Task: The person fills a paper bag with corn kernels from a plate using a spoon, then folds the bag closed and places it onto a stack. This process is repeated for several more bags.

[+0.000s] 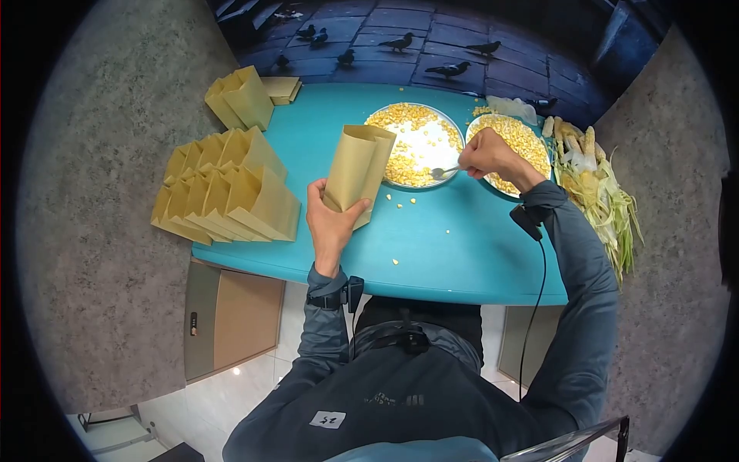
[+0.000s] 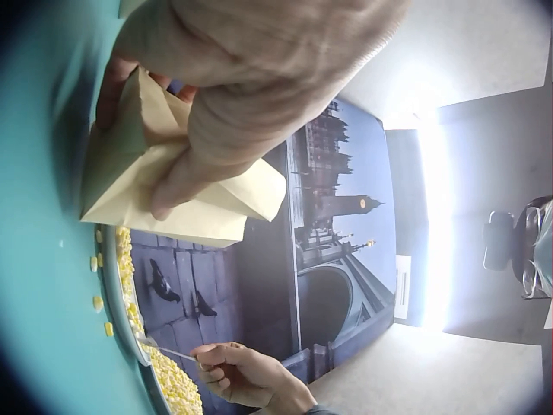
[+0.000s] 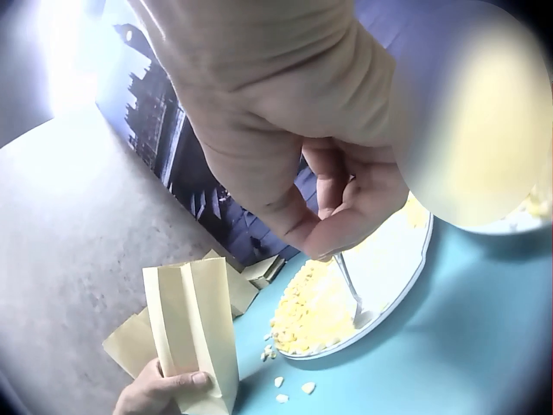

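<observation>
My left hand [image 1: 331, 227] grips a brown paper bag [image 1: 358, 169] by its lower part, thumb on the near side. The bag stands up from the hand, its top opening facing away from me. My right hand [image 1: 493, 158] pinches the handle of a metal spoon [image 3: 348, 281] between thumb and fingers. The spoon's bowl is down at the right part of a round white plate [image 1: 428, 146], where loose yellow corn kernels [image 1: 404, 168] lie, mostly around the edge. In the left wrist view, the left thumb presses flat along the bag [image 2: 130, 203].
Several opened paper bags [image 1: 262, 204] stand in rows at the left, with more bags [image 1: 242, 100] behind. A second plate of kernels [image 1: 516, 142] sits under the right forearm. Corn cobs and husks [image 1: 593, 185] lie at the right edge. Stray kernels [image 1: 396, 262] dot the teal table [image 1: 477, 262].
</observation>
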`<state>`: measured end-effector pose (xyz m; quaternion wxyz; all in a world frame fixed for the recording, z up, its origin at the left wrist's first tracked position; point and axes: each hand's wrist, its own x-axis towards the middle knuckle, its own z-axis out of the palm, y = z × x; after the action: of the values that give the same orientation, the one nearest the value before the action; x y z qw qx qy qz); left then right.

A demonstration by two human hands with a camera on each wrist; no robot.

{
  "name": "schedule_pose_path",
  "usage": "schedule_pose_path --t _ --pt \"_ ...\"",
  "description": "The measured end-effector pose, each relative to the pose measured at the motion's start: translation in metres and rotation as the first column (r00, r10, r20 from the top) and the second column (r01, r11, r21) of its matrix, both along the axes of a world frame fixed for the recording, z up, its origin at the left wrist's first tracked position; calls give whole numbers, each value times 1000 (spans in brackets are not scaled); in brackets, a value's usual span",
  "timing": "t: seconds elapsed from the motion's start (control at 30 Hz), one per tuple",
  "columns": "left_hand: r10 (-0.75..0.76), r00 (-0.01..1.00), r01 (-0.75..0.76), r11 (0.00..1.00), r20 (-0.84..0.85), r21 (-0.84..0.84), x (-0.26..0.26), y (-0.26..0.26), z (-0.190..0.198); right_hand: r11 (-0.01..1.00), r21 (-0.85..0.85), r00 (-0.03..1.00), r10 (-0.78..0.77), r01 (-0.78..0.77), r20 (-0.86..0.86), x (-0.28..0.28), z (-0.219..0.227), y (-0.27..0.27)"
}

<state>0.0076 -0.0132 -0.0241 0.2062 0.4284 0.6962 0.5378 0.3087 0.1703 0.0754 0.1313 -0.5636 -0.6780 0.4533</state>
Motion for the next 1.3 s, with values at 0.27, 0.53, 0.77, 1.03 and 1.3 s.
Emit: schedule_pose_path --t 0.27,0.53,0.77,1.03,1.3 --pt "28 999 -26 998 -34 52 -12 -12 0 934 -349 927 -190 69 -324 -43 -55 15" --pt "10 1000 -10 1000 -11 -19 -10 -9 7 937 -342 867 -224 67 -444 -30 -35 20" --pt "-25 998 21 998 -65 -54 7 5 14 988 -150 857 -102 30 -506 -19 35 17" --pt "-66 996 63 996 -56 -65 22 15 18 881 404 961 275 -248 -9 -46 76 -14" --pt "-39 998 37 998 -44 -57 13 10 12 537 814 962 256 -221 93 -16 40 -22"
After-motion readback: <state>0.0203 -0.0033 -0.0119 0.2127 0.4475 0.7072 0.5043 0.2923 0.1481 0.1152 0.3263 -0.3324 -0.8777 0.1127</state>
